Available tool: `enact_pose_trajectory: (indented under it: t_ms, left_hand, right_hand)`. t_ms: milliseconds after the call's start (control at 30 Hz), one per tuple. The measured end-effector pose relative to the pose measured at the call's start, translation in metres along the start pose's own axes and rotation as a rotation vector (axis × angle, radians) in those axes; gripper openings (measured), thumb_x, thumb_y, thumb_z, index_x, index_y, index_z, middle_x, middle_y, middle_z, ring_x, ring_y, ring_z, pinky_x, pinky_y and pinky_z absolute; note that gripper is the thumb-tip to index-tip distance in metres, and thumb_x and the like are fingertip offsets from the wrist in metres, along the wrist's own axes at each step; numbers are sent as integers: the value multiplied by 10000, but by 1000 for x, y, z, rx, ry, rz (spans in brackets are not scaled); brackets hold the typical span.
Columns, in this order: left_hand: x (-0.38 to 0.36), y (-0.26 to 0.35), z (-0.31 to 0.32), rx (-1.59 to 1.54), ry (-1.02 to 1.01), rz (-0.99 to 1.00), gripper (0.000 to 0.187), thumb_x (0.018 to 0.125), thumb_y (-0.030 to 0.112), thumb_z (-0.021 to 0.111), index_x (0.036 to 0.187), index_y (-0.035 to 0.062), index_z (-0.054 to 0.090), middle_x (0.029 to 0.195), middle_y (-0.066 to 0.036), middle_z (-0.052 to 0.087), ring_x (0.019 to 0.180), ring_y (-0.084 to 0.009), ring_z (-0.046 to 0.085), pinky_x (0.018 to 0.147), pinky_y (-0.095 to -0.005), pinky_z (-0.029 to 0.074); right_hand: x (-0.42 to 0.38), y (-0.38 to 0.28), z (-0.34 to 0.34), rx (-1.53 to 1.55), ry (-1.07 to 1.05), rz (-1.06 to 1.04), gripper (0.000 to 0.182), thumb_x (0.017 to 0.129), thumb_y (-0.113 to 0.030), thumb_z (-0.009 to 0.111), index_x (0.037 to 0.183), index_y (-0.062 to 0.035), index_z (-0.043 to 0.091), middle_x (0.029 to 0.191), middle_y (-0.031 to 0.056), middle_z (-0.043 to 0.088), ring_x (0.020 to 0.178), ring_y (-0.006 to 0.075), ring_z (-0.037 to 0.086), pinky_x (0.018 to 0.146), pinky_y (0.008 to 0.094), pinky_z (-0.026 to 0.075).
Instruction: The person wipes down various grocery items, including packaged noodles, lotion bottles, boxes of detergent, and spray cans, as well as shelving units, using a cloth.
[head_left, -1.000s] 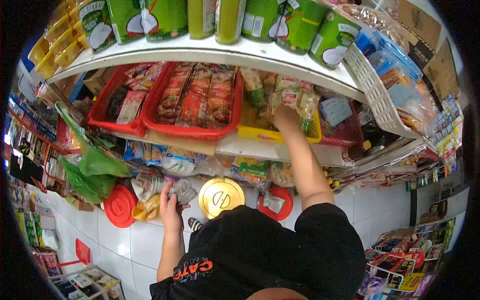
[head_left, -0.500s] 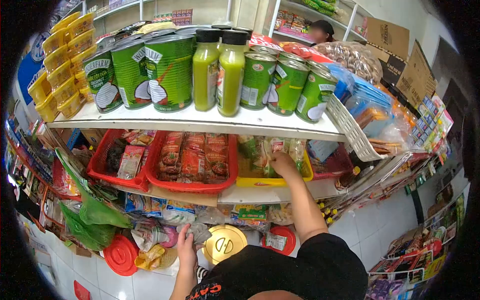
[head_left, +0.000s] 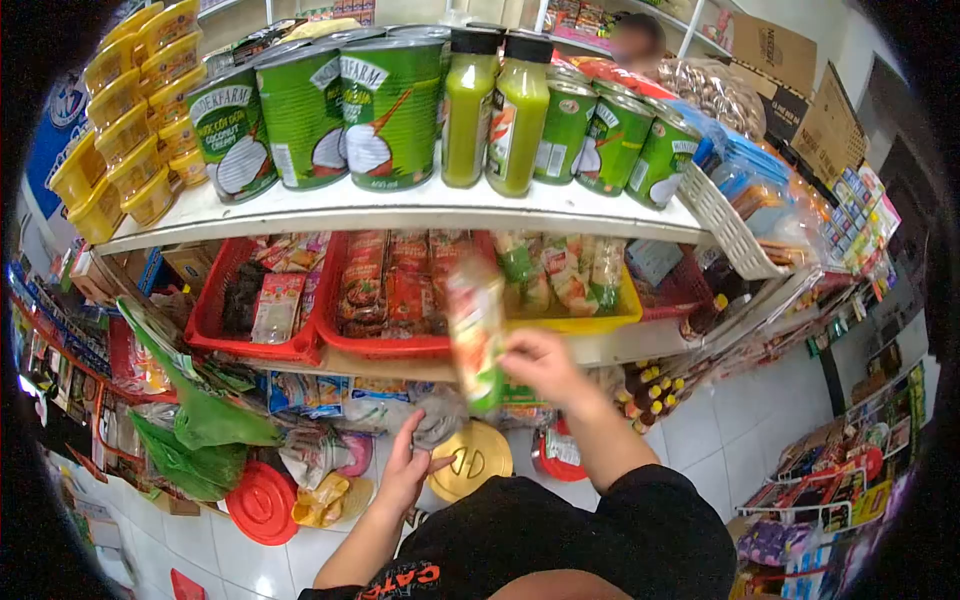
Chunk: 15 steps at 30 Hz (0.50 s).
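Observation:
My right hand point(head_left: 545, 365) grips a slim packet point(head_left: 474, 335) by its edge, in front of the shelf. The packet is red, white and green, smeared by motion, and its print cannot be read. Behind it, similar packets point(head_left: 572, 282) stand in a yellow basket point(head_left: 590, 323). Lower down, my left hand point(head_left: 400, 470) holds a crumpled grey cloth point(head_left: 440, 415) between thumb and fingers. A red basket point(head_left: 385, 346) with red packets point(head_left: 362, 285) sits left of the yellow one.
Green coconut cream cans point(head_left: 388, 115) and two green bottles point(head_left: 518, 120) line the upper shelf point(head_left: 400, 212). Yellow tubs point(head_left: 125, 130) are stacked at left. Lidded containers, one with a gold lid point(head_left: 480, 465), stand below. Another person point(head_left: 637, 42) is at the back.
My right hand has come out of the yellow basket with a packet, moving left and toward me. My left hand, still with the cloth, has shifted slightly right. The view has tilted down slightly.

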<state>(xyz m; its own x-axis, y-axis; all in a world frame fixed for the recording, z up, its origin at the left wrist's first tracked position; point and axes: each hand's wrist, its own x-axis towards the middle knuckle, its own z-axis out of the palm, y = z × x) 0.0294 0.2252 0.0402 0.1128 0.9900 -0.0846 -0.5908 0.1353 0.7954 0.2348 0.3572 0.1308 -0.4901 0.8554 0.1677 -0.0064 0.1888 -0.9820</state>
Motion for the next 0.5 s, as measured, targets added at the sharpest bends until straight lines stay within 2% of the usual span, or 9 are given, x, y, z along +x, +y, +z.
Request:
enact_pose_trajectory:
  t_ms: [33,100,167,200,267,333,367,400,500]
  left_hand:
    - [-3,2,-3,-21,-17,41,733,779,246,604,1332,57,161,1284,-115,306,1122,-235,409,877,-417,433]
    - [-14,-4,-17,-28,29,115,771,744,197,630,1329,56,147,1250,-107,343,1084,-218,436,875,-390,430]
    - [-22,-8,-32,-28,71,192,814,709,148,655,1326,55,132,1215,-98,381,1046,-201,462,874,-364,427]
    - [-29,-3,-32,-39,112,224,765,697,119,656,1296,60,185,1182,-104,397,1057,-236,459,855,-393,444]
    - [-47,8,-40,-142,124,120,731,688,100,656,1271,67,217,1173,-107,395,1072,-265,444,832,-434,456]
    - [-66,14,-53,-228,132,45,676,666,78,660,1222,73,275,1159,-111,393,1067,-298,442,778,-517,470]
    - [-73,16,-61,-257,64,7,671,661,75,661,1216,75,284,1163,-114,389,1064,-303,443,775,-525,468]
    - [-81,18,-70,-283,-4,-33,666,656,72,661,1211,76,293,1167,-116,386,1062,-308,444,771,-534,467]
    - [-94,34,-84,-310,-213,-195,760,625,47,661,1270,91,262,1200,-104,367,1118,-301,393,786,-567,443]
  right_hand:
    - [-7,9,33,63,-51,32,98,787,-79,576,871,-28,575,839,31,588,787,124,557,699,258,448]
    - [-15,7,80,-247,-322,-95,118,800,-125,549,887,-49,571,841,79,567,852,230,555,771,325,432]
    - [-26,34,122,-326,-395,-344,130,792,-143,544,889,-58,564,933,122,558,1033,324,476,889,382,370]
    - [-29,42,130,-378,-393,-371,162,787,-146,550,927,-65,560,993,122,541,1086,323,432,911,391,344]
    - [-33,52,141,-484,-396,-424,240,777,-152,562,1005,-77,553,1114,120,506,1191,323,344,956,410,292]
    - [-38,59,148,-481,-361,-340,345,773,-169,573,1101,-90,501,1199,132,433,1210,327,312,982,403,255]
    - [-41,63,150,-481,-345,-300,400,771,-177,578,1149,-97,475,1241,138,397,1219,329,295,995,400,237]
    - [-43,68,153,-363,-440,-183,573,746,-193,623,1252,-98,374,1287,153,340,1217,290,308,1000,374,233]
    - [-53,71,163,32,-645,75,649,719,-193,664,1272,-77,346,1291,154,347,1207,235,316,990,339,246]
